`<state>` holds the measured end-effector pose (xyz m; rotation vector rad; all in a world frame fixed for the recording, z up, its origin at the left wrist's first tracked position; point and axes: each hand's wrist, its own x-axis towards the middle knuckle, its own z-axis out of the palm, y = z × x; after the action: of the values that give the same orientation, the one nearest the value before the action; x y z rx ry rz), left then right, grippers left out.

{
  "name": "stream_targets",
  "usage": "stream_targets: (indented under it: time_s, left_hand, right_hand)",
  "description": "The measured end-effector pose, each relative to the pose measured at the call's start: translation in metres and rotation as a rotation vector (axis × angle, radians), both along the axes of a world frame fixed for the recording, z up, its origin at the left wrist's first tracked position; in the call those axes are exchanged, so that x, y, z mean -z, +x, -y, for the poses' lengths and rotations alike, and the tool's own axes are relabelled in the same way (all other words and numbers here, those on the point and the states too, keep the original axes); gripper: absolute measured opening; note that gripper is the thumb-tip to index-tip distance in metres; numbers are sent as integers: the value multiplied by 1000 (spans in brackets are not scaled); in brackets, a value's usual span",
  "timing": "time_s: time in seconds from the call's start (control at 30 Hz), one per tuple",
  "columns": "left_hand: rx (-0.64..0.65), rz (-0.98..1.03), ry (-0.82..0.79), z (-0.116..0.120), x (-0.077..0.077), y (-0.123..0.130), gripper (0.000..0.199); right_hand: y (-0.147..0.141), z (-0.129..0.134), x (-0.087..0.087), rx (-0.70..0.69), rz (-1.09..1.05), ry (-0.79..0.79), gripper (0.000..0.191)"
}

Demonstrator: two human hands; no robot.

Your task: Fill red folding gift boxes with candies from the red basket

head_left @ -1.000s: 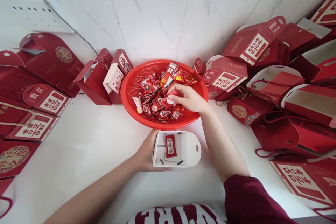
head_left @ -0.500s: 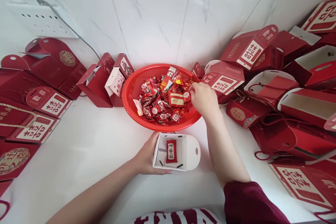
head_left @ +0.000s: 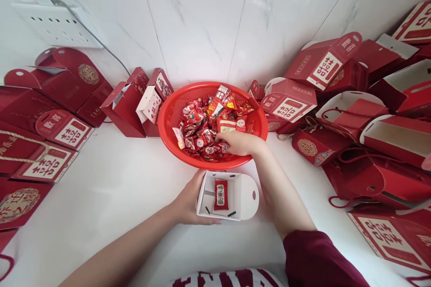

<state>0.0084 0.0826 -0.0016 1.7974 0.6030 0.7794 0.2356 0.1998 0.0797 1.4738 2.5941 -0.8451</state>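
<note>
My left hand (head_left: 191,202) is closed around the side of a small box (head_left: 208,190). It is open at the top, white inside, with a rounded flap out to the right. One red wrapped candy (head_left: 221,195) lies on its bottom. Behind the box stands a red plastic basket (head_left: 162,128) heaped with red-wrapped candies (head_left: 202,136). My right hand (head_left: 240,142) reaches over the basket's near right rim, its fingers bent down onto the candies. Its fingertips are partly hidden, so I cannot see whether they grip one.
Red gift boxes (head_left: 291,103) are piled along the right, some open, with cord handles. More red boxes (head_left: 63,130) stand on the left, and two (head_left: 126,107) stand beside the basket. A tiled wall (head_left: 198,22) rises behind, with a socket strip (head_left: 57,27) and a cable.
My right hand has moved left and nearer, from the basket's right edge to the candies at its front. My left hand still holds the box in nearly the same place.
</note>
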Motion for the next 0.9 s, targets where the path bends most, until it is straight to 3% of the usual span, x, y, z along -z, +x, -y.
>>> stream_targets:
  time_s: [0.2,0.4,0.6,0.9]
  left_hand:
    - [-12,18,35,-1,0,1,109]
    - [-6,16,25,0,1,0,108]
    - [4,31,-12,0,1,0,110]
    - [25,35,-56,0,2,0,109]
  right_hand:
    - [5,-1,4,-27,-152,22,39]
    - [1,-2,7,54,-110,71,45]
    - [-1,-1,5,49,-102,67,31]
    - [0,-2,11,56,-90,98,37]
